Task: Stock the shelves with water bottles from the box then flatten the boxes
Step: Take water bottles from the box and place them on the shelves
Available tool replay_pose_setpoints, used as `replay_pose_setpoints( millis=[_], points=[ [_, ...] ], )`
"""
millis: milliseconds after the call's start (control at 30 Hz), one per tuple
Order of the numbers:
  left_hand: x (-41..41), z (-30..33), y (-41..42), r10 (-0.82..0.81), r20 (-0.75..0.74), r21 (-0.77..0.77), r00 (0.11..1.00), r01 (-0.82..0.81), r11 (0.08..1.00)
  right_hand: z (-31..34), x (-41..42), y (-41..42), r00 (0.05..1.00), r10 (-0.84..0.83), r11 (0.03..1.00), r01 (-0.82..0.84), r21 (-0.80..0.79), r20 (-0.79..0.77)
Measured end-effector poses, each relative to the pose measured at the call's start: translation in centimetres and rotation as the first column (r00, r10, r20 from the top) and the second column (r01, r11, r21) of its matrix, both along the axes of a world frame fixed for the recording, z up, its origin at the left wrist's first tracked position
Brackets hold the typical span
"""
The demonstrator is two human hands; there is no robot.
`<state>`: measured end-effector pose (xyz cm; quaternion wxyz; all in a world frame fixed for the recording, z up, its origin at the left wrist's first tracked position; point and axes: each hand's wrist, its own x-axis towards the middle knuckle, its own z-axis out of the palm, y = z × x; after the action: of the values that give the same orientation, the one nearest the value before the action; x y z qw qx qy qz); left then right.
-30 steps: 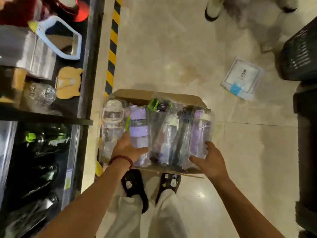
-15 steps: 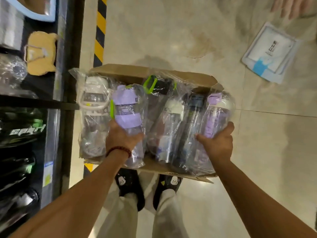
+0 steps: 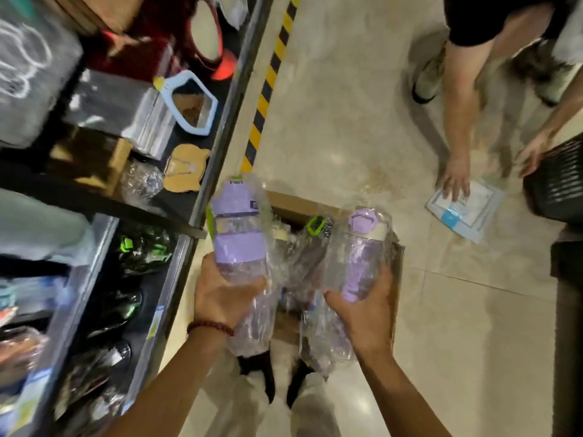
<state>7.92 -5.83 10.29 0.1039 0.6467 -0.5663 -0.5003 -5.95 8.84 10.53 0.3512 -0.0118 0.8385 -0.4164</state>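
Now your left hand (image 3: 225, 294) grips one wrapped purple bottle (image 3: 237, 244) and your right hand (image 3: 367, 313) another (image 3: 359, 257), both caps-away above the box (image 3: 303, 205), the shelves (image 3: 176, 272) lying leftward, nearer your left hand

Two clear plastic water bottles with lilac lids, each in a crinkly clear bag: wide banded bottle (image 3: 237, 244) left, slimmer cream-collared bottle (image 3: 359, 257) right, both lids pointing away, raised above the open brown cardboard box (image 3: 303, 206) on the floor. More bagged bottles (image 3: 310, 247) lie inside the box, one green-handled.
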Motion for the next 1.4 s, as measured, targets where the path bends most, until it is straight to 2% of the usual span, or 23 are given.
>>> replay_pose_setpoints(
  millis=[167, 333, 400, 533, 600, 700, 833, 1000, 1200, 1300, 1400],
  points=[
    [3.1, 12.9, -1.5, 0.011, -0.09, -0.138, 0.996, -0.024, 0.99, 11.4, 2.3, -3.8, 0.987, 0.14, 0.979, -0.15, -0.135, -0.075],
    [7.5, 23.6, -1.5, 0.082, -0.204, -0.224, 0.976, -0.128, 0.966, 22.1, 5.7, -5.4, 0.951, 0.263, 0.933, -0.293, -0.209, -0.161],
    [9.3, 27.0, -0.8, 0.114, -0.232, -0.255, 0.966, -0.173, 0.951, 25.4, 7.1, -5.3, 0.935, 0.305, 0.893, -0.346, -0.288, -0.178],
    [13.1, 31.8, 1.8, 0.223, -0.244, -0.29, 0.944, -0.291, 0.912, 30.4, 9.5, -4.2, 0.893, 0.414, 0.788, -0.448, -0.423, -0.175],
    [14.9, 32.5, 3.6, 0.277, -0.264, -0.286, 0.924, -0.349, 0.893, 31.4, 10.5, -3.3, 0.857, 0.489, 0.729, -0.505, -0.462, -0.167],
    [17.4, 32.6, 6.9, 0.326, -0.251, -0.359, 0.911, -0.401, 0.843, 32.6, 11.3, -2.3, 0.773, 0.614, 0.618, -0.596, -0.513, -0.16],
    [18.7, 33.4, 12.1, 0.498, -0.299, -0.403, 0.814, -0.581, 0.708, 33.7, 11.9, 0.0, 0.641, 0.745, 0.473, -0.703, -0.531, -0.184],
    [20.1, 35.7, 19.6, 0.682, -0.401, -0.414, 0.612, -0.785, 0.461, 34.5, 14.5, 2.3, 0.421, 0.894, 0.285, -0.802, -0.525, -0.157],
    [24.4, 36.3, 28.6, 0.873, -0.339, -0.44, 0.35, -0.879, 0.181, 34.0, 20.6, 4.4, 0.139, 0.976, 0.027, -0.844, -0.535, -0.171],
    [26.2, 36.7, 32.2, 0.917, -0.33, -0.471, 0.223, -0.881, 0.044, 34.5, 24.1, 5.6, 0.021, 0.982, -0.085, -0.833, -0.546, -0.186],
    [28.0, 36.8, 35.1, 0.927, -0.352, -0.466, 0.132, -0.883, -0.052, 34.2, 27.3, 6.5, -0.098, 0.978, -0.186, -0.813, -0.551, -0.185]
  ],
)
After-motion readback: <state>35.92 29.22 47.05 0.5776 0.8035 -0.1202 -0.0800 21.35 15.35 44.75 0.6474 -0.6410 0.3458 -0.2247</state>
